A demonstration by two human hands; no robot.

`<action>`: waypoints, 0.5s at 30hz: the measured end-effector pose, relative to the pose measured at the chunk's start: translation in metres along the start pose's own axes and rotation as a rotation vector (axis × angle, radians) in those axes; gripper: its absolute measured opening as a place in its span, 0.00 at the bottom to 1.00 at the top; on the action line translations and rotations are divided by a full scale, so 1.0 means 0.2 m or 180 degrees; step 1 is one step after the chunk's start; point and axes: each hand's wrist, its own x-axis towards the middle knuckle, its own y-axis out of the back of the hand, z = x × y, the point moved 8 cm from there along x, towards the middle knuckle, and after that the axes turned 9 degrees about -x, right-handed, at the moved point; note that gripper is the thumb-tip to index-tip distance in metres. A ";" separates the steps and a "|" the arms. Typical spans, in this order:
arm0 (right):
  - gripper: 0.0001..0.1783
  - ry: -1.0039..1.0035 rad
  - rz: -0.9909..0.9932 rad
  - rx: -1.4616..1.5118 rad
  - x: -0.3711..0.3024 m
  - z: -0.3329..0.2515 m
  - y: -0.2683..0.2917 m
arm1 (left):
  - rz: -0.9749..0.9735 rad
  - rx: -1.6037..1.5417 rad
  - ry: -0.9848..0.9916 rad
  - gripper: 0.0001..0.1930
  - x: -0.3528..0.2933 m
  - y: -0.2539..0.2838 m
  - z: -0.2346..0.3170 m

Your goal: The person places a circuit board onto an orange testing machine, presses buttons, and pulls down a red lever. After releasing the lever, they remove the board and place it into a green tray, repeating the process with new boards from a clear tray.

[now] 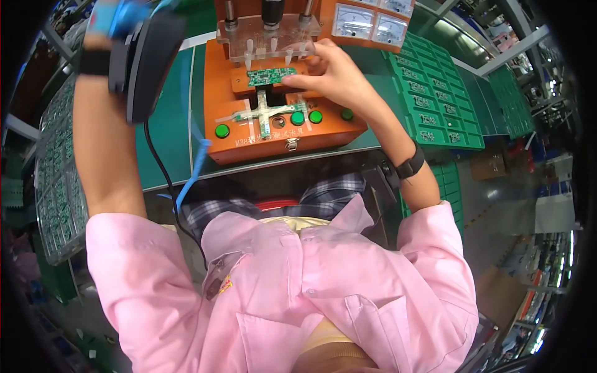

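Note:
My right hand (pixel 339 74) is at the orange test fixture (pixel 339 127), its thumb on the right end of a small green circuit board (pixel 264 76) and its other fingers curled close by. That board is at the fixture's nest, just below a clear plate (pixel 267 46) with white pins. At the upper left my left hand (pixel 124 17) is blurred and largely hidden behind a black device (pixel 152 65) strapped to the forearm, with blue around the wrist. I cannot make out those fingers or anything in them.
Green buttons (pixel 222 130) and a taped cross (pixel 264 113) are on the fixture's front. Analog meters (pixel 370 25) stand behind it. Green trays (pixel 435 93) with boards lie right; a clear tray of boards (pixel 59 180) is left. A blue cord (pixel 198 165) hangs over the table edge.

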 end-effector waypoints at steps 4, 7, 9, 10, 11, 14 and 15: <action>0.22 -0.0157 -0.0165 0.0436 0.02 -0.05 -0.12 | -0.0846 0.0588 0.0988 0.20 -0.37 0.11 -0.79; 0.19 -0.0239 0.0230 -0.0315 -0.02 -0.07 -0.06 | -0.1091 0.0527 0.0837 0.19 -0.85 0.01 -1.18; 0.17 -0.0163 0.0250 -0.0324 -0.02 -0.09 -0.07 | -0.1061 0.0788 0.0602 0.18 -1.01 -0.01 -1.20; 0.17 -0.0128 0.0264 -0.0374 -0.02 -0.10 -0.06 | -0.1057 0.0951 0.0426 0.18 -1.05 0.01 -1.20; 0.17 -0.0248 0.0183 -0.0307 -0.02 -0.08 -0.07 | -0.0966 0.0870 0.0443 0.17 -1.06 0.02 -1.19; 0.15 -0.0517 0.0074 0.0069 0.00 -0.04 -0.13 | -0.0750 0.1016 0.0592 0.14 -1.07 0.02 -1.13; 0.15 -0.0579 0.0134 0.0016 0.01 -0.05 -0.13 | -0.0590 0.1067 0.0663 0.14 -1.08 0.06 -1.11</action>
